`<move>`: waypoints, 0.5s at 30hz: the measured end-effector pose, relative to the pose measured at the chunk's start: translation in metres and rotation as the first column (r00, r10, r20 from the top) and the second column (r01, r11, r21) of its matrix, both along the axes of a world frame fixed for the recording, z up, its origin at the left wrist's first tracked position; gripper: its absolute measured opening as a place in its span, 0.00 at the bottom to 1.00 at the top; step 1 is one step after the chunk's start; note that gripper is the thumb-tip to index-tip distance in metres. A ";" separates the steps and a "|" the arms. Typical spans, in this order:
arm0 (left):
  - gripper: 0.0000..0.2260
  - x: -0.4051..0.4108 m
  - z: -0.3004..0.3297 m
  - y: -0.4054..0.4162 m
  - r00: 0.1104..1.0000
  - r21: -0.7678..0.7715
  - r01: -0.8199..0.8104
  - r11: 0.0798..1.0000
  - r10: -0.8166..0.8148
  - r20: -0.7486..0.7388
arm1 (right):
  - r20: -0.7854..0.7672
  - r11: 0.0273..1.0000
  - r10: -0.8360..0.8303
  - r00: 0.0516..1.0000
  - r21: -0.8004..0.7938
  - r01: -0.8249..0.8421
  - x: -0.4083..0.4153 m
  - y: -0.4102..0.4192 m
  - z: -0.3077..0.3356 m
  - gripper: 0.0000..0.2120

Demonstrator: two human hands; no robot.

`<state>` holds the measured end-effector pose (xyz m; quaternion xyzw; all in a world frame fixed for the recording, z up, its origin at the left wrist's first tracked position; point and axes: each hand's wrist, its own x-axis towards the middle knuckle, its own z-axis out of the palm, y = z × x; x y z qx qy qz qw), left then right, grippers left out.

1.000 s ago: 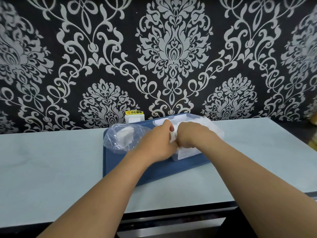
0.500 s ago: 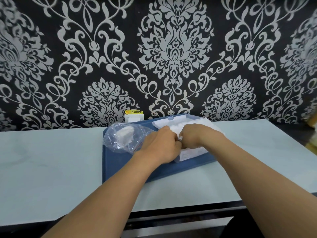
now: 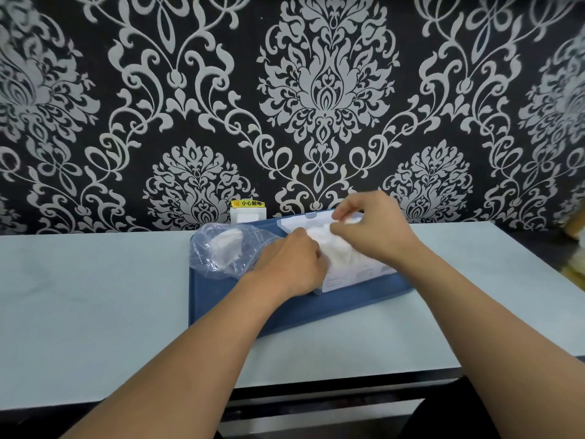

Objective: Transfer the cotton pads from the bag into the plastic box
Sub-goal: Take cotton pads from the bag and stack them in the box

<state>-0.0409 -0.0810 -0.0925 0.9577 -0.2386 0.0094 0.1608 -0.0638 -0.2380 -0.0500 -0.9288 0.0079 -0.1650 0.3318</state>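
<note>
Your left hand (image 3: pixel 292 264) is curled, knuckles up, against the near-left edge of the plastic box (image 3: pixel 357 274) on the blue tray (image 3: pixel 221 299); whether it grips anything you cannot tell. Your right hand (image 3: pixel 373 229) pinches white cotton pads (image 3: pixel 332 245) over the box. The clear bag (image 3: pixel 221 248), pads inside, lies just left.

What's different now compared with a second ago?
The right hand has lifted up and back from beside the left hand, pinching white cotton pads above the plastic box. The left hand stays low at the box. The clear bag and blue tray have not moved.
</note>
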 end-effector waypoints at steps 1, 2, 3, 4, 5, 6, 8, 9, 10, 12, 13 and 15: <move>0.13 0.000 0.000 0.000 1.000 -0.007 -0.003 1.000 0.003 -0.012 | 0.026 0.998 0.059 0.998 0.034 -0.060 -0.003 0.000 0.006 0.07; 0.13 0.000 0.000 0.000 1.000 -0.014 -0.008 1.000 0.008 -0.027 | 0.004 0.992 0.126 0.992 0.008 -0.126 -0.005 0.002 0.010 0.13; 0.13 0.001 0.000 0.000 0.999 -0.020 -0.015 1.000 0.014 -0.042 | -0.075 0.978 0.198 0.977 -0.053 -0.202 -0.005 0.005 0.011 0.17; 0.13 0.001 0.000 0.000 0.998 -0.027 -0.022 0.999 0.020 -0.054 | -0.186 0.955 0.245 0.952 -0.121 -0.269 -0.005 0.009 0.010 0.21; 0.13 0.002 0.000 -0.001 0.998 -0.033 -0.032 0.999 0.030 -0.064 | -0.302 0.932 0.267 0.915 -0.161 -0.325 -0.003 0.012 0.008 0.24; 0.14 0.002 0.000 -0.001 0.997 -0.035 -0.039 0.999 0.037 -0.070 | -0.403 0.914 0.277 0.873 -0.171 -0.368 -0.001 0.014 0.007 0.25; 0.15 0.003 0.000 0.000 0.997 -0.031 -0.043 0.999 0.041 -0.068 | -0.545 0.871 0.244 0.802 -0.240 -0.428 0.003 0.021 0.008 0.25; 0.14 0.003 0.000 0.000 0.997 -0.029 -0.039 0.999 0.037 -0.063 | -0.606 0.835 0.210 0.767 -0.297 -0.463 0.004 0.026 0.009 0.22; 0.12 0.003 -0.001 0.001 0.998 -0.032 -0.030 0.999 0.028 -0.054 | -0.654 0.793 0.166 0.738 -0.357 -0.494 0.004 0.031 0.010 0.18; 0.09 0.004 -0.002 0.002 0.999 -0.012 -0.015 1.000 0.015 -0.035 | -0.698 0.716 0.054 0.714 -0.471 -0.515 0.003 0.038 0.009 0.12; 0.10 0.004 -0.003 0.003 0.999 0.002 -0.012 1.000 0.012 -0.032 | -0.708 0.687 -0.005 0.707 -0.516 -0.512 0.004 0.040 0.008 0.10; 0.13 0.006 -0.005 0.003 0.999 0.014 -0.011 1.000 0.011 -0.043 | -0.712 0.643 -0.111 0.694 -0.584 -0.496 0.004 0.039 0.005 0.08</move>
